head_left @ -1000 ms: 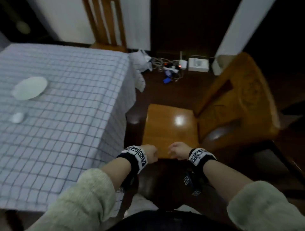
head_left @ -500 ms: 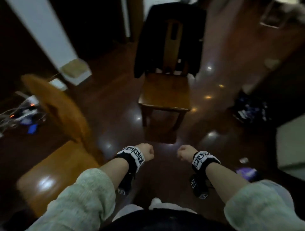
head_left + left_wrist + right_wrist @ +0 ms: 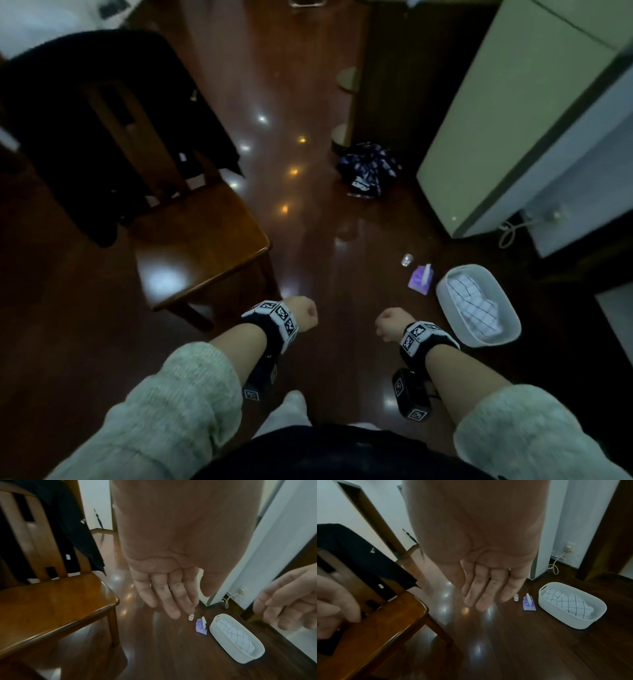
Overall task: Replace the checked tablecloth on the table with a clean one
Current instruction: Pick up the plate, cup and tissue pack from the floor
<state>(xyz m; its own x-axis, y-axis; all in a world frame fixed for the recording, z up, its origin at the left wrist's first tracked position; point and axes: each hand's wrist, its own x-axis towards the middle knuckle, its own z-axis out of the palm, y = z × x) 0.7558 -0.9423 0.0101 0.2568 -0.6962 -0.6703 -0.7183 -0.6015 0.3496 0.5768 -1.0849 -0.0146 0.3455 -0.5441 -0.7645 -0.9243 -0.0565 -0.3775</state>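
Your left hand [image 3: 305, 313] and right hand [image 3: 388, 323] hang in front of you above the dark wood floor [image 3: 308, 240], apart from each other, touching nothing. Head view shows both as loose fists; the wrist views show the fingers [image 3: 159, 595] of the left and the fingers [image 3: 481, 595] of the right hanging loosely curled, palms bare, nothing held.

Folded checked cloth [image 3: 474, 306], white with dark grid lines, lies inside a white oval basket [image 3: 445, 294] on the floor, to the right of your right hand and near a pale cabinet [image 3: 496, 120]. Whether this is the clean cloth, you cannot tell from the frames. The table is out of view.

Just beside the basket's left end: a purple tissue pack [image 3: 421, 279] with one tissue sticking up, then a small clear bottle [image 3: 407, 259] beside it.

To your left stands a wooden chair [image 3: 198, 246], with a black garment [image 3: 85, 102] draped over its backrest. A dark blue patterned bag [image 3: 368, 169] sits further off on the floor
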